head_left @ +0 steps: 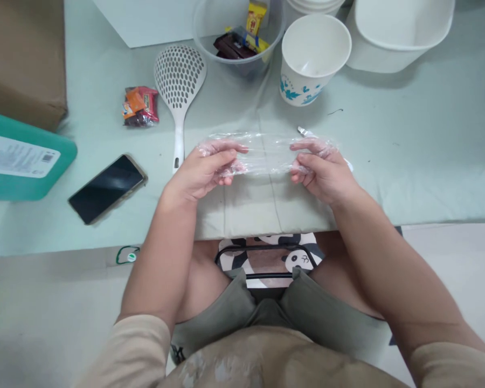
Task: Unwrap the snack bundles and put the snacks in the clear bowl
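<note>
A sheet of clear, thin plastic wrap stretches sideways between my two hands, above the front part of the table. My left hand grips one end, with the thumb closed toward the fingers. At the opposite end my right hand pinches the wrap in the same way, and some of it lies over the backs of the fingers on both sides. A white skimmer with a holed head lies just beyond my left hand. Behind my right hand a small white object with a silvery tip is mostly hidden.
Small wrapped snacks and a phone lie at left, near a green container and brown box. Behind stand a clear bowl holding snacks, a paper cup and white tubs. The table edge is close.
</note>
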`<state>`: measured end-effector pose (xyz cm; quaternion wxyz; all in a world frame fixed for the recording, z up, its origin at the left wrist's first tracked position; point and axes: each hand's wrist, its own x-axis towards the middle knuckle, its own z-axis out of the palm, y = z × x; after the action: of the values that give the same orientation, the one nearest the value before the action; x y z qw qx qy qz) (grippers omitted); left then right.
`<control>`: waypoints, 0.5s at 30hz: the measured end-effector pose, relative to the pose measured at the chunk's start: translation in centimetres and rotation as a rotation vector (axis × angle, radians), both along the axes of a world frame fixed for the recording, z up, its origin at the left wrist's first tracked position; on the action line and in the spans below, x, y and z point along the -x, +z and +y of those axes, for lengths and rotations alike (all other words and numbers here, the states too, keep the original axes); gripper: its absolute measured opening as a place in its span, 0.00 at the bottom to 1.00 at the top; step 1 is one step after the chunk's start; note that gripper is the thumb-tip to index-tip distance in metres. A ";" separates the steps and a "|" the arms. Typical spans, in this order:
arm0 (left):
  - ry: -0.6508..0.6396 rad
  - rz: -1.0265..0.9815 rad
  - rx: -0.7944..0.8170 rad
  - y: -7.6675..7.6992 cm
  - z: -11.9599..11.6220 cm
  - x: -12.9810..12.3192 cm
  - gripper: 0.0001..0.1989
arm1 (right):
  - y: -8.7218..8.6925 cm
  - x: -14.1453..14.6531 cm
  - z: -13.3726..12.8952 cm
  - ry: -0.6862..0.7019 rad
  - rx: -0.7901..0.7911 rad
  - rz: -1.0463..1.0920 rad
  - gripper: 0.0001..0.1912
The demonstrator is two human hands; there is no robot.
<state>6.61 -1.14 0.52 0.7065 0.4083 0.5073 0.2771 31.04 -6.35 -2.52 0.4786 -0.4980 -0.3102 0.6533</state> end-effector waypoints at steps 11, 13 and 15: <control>0.088 -0.147 -0.143 -0.7 0.6 1.1 0.05 | 1.0 -0.2 0.2 -0.076 -0.041 0.092 0.19; 0.106 -0.119 -0.144 -0.7 0.7 1.2 0.07 | 1.2 -0.4 0.1 -0.054 -0.065 0.120 0.17; 0.124 -0.110 -0.128 -0.7 0.8 1.3 0.12 | 1.4 -0.6 0.1 -0.030 -0.103 0.139 0.15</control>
<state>5.36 -0.31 -0.17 0.6875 0.4045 0.4731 0.3740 31.64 -6.25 -1.17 0.5336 -0.4310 -0.3017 0.6622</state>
